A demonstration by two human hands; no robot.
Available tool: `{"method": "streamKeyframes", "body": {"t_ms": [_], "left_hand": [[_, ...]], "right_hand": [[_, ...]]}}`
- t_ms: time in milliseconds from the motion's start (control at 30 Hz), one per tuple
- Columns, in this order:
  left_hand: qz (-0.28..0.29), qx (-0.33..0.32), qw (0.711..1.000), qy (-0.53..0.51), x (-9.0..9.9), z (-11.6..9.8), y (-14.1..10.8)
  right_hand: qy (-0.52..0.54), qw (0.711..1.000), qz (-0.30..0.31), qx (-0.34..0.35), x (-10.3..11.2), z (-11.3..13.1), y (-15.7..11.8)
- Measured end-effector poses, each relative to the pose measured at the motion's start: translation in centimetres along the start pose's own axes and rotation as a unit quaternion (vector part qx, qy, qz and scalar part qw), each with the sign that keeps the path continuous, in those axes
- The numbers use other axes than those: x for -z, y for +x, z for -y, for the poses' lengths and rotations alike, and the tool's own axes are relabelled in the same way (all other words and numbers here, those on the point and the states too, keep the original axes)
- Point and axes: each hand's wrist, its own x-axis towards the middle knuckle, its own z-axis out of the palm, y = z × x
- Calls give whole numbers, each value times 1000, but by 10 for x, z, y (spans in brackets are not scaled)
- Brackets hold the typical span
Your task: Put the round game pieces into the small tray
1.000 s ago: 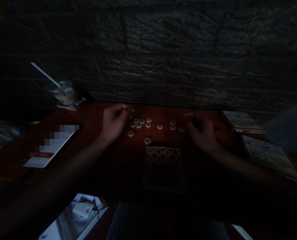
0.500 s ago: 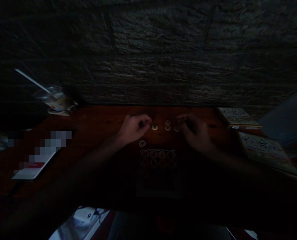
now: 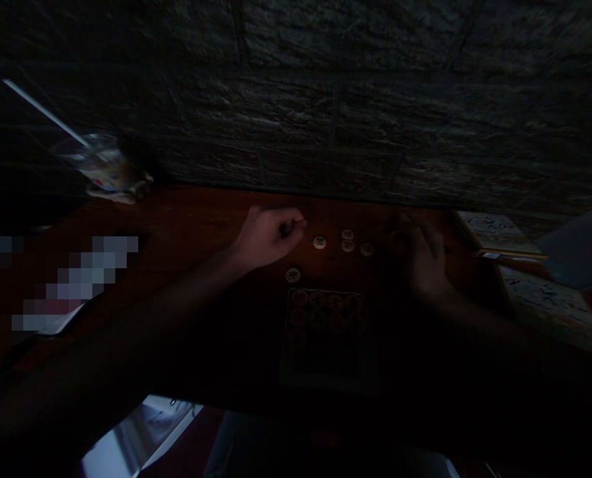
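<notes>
My left hand [image 3: 270,238] is over the wooden table with thumb and fingers curled into a pinch; whatever is between the fingertips is too dark to make out. Just right of it lies a round Chinese chess piece [image 3: 319,242] with a dark character. Farther right are two touching pieces [image 3: 347,240] and another piece [image 3: 367,249]. Below my left hand sits one more piece [image 3: 293,275]. My right hand [image 3: 425,255] is off to the right of these, dim and blurred, fingers loosely apart. A box [image 3: 325,362] nearer me holds several pieces in rows.
A plastic cup [image 3: 101,166] with a straw stands at the back left, by the stone wall [image 3: 296,119]. A phone-like slab [image 3: 61,323], partly pixelated, lies at left. Two flat boxes with writing [image 3: 495,229] [image 3: 549,302] lie at right.
My right hand has moved right, away from the rightmost loose piece, which now shows fully. My left hand keeps its pinch beside the nearest piece. The whole view has shifted slightly.
</notes>
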Motion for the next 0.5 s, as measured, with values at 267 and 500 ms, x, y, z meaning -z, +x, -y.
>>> {"method": "streamKeyframes", "body": {"t_ms": [267,500], "left_hand": [[13,17,1000,6,-1,1,1],[30,18,999,8,-2,2,2]], "right_hand": [[20,999,10,-24,-2,3,0],[15,999,28,-21,-3,-1,1]]}}
